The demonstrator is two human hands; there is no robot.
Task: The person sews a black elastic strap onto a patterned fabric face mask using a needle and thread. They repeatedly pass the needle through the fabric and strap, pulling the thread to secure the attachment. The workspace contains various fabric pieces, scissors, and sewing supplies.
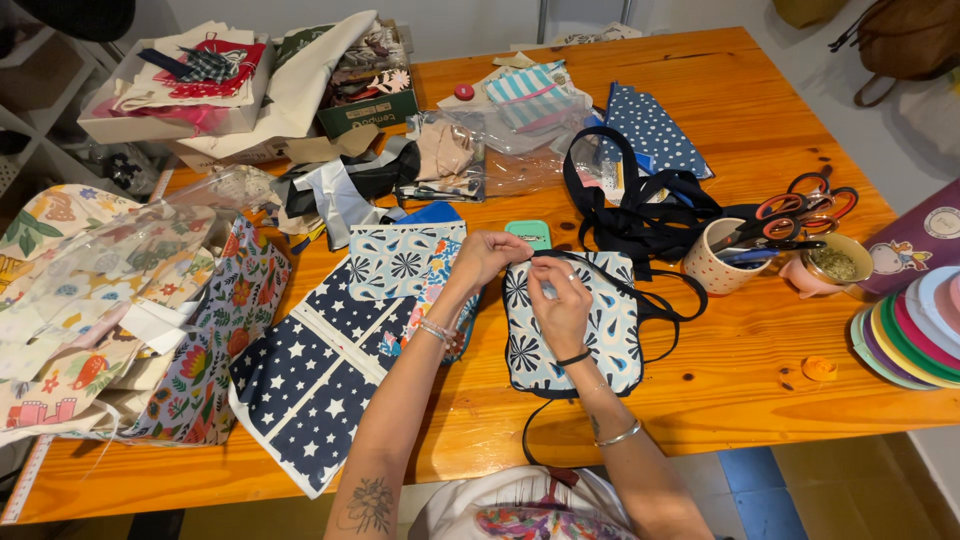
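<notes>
A light-blue patterned fabric pouch (610, 335) with black edging lies on the wooden table (740, 390) in front of me. My left hand (487, 256) pinches the pouch's top left corner, fingers closed on the black trim. My right hand (562, 300) rests on the pouch's upper middle, thumb and fingers pinching the same black trim (655, 290), which runs off to the right and loops down over the table edge. A navy star-print fabric piece (315, 385) lies under my left forearm.
Floral fabric stacks (120, 310) fill the left. Boxes of scraps (190, 85) stand at the back. Black strapping (640, 205), a dotted cup with scissors (725, 262), a small bowl (835, 262) and coloured discs (915, 335) sit at the right. A teal block (530, 233) lies behind the pouch.
</notes>
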